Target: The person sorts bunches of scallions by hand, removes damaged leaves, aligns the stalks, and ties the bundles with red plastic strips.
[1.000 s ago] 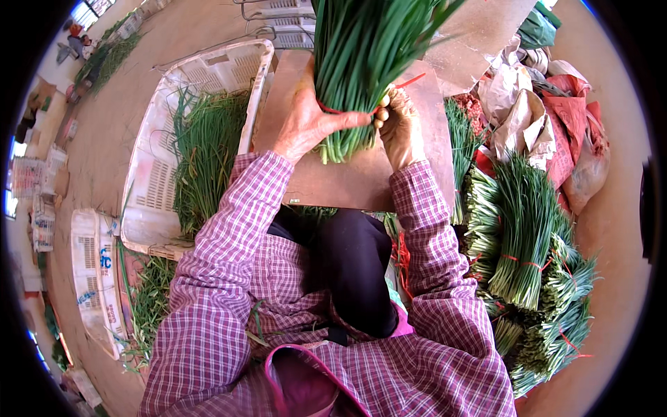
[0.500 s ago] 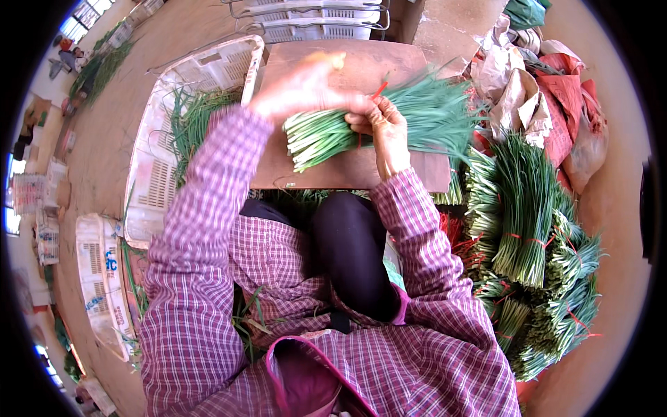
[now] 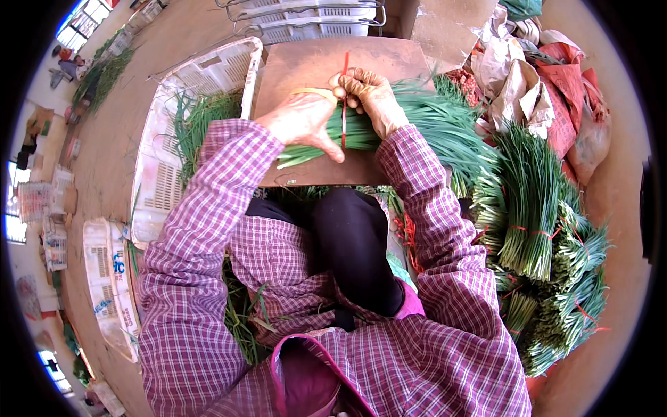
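Observation:
A bundle of green chives (image 3: 438, 121) lies across a brown board (image 3: 299, 59), pale stems to the left and leaves spreading right. My left hand (image 3: 302, 118) is over the stem end, thumb spread away from the fingers; a yellow band or cover shows at its fingers. A thin red tie (image 3: 344, 128) runs over the bundle, its end sticking up past the far side. My right hand (image 3: 372, 97) pinches the tie at the bundle's far edge, fingertips close together. Part of the stems is hidden under my left hand.
On the left a white plastic crate (image 3: 156, 167) holds loose chives (image 3: 198, 121). Tied chive bundles (image 3: 531, 208) are piled at the right, below sacks (image 3: 556, 97). Red ties (image 3: 406, 240) hang beside my knee. White crates (image 3: 306, 28) are stacked beyond the board.
My left hand has come down from above the board onto the stem end. My right hand has moved slightly away from me; the red tie now stretches straight across the bundle.

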{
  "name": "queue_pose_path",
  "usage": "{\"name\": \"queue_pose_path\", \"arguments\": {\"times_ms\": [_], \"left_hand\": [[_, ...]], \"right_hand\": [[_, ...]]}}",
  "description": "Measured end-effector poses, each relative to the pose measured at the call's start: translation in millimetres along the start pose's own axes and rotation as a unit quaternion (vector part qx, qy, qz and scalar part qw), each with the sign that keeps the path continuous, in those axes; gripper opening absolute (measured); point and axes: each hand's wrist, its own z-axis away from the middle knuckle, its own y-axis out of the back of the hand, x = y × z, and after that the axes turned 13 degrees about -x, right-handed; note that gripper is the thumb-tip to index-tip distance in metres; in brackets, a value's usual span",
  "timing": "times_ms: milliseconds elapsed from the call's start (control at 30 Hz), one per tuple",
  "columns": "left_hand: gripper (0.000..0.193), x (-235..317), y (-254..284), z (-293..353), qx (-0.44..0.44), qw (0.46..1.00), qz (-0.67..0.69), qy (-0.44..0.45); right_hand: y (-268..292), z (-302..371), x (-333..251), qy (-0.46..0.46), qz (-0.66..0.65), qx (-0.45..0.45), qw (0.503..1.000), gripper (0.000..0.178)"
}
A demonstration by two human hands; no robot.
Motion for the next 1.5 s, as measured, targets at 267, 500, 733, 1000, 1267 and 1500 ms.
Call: {"name": "queue_pose_path", "arguments": {"times_ms": [267,500,733,1000,1267,1500], "left_hand": [[0.072,28.8,-32.6,-33.6,0.195,0.975,-0.014,0.109],[0.053,22.1,-40.0,-32.9,0.243,0.961,-0.034,0.126],[0.045,24.7,-39.2,-37.5,0.214,0.966,-0.050,0.137],[0.061,29.9,-30.2,-45.5,0.104,0.980,-0.006,0.170],[0.066,51.6,-0.1,-19.7,0.149,0.973,0.157,0.080],[0.087,172.3,1.4,-59.7,0.041,0.853,0.492,-0.170]], "right_hand": [[19.2,-27.5,24.0,0.107,-0.139,0.100,0.979,0.014],[2.1,-26.8,-1.4,0.084,-0.144,0.016,0.986,0.020],[-17.3,0.0,-12.3,0.053,0.014,0.041,0.998,0.016],[-73.6,108.3,49.6,0.127,0.077,0.129,0.980,0.015],[-28.5,173.1,41.6,0.079,-0.007,0.147,0.986,0.033],[66.0,207.7,8.2,0.142,-0.222,0.268,0.927,0.091]]}}
